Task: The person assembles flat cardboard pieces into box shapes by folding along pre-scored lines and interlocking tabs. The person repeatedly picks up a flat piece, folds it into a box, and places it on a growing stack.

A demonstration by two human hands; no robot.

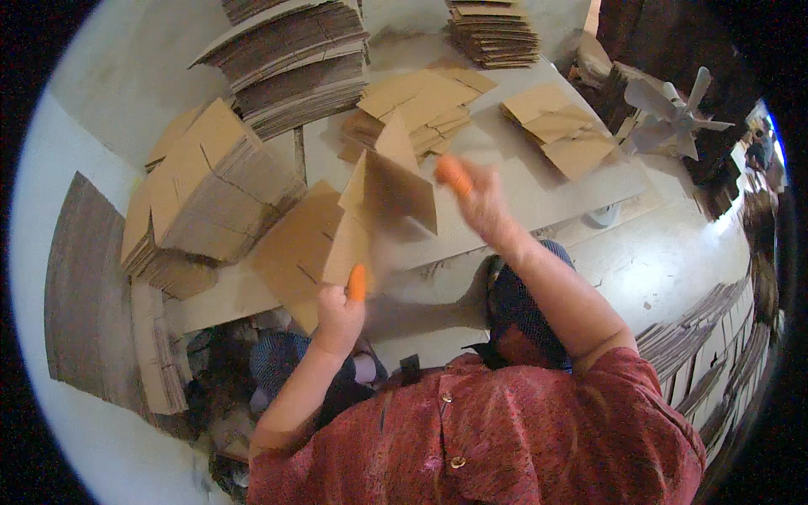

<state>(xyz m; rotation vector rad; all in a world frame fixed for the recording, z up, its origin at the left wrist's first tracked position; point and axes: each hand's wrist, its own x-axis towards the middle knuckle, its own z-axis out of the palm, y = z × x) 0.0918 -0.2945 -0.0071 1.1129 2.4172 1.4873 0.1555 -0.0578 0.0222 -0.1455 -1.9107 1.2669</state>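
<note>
We see a pale worktable (pixel 539 198), cardboard stacks (pixel 295 59) at its far edge, a pale floor (pixel 673 252) — a white fan (pixel 673 118) at right, bright daylight beyond.

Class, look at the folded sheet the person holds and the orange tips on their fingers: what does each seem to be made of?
Folded sheet: most likely corrugated cardboard, matte brown, with creased flaps like the cardboard stacks nearby. Orange fingertip covers: possibly rubber or silicone, smooth and bright; motion blur leaves this uncertain.
</note>
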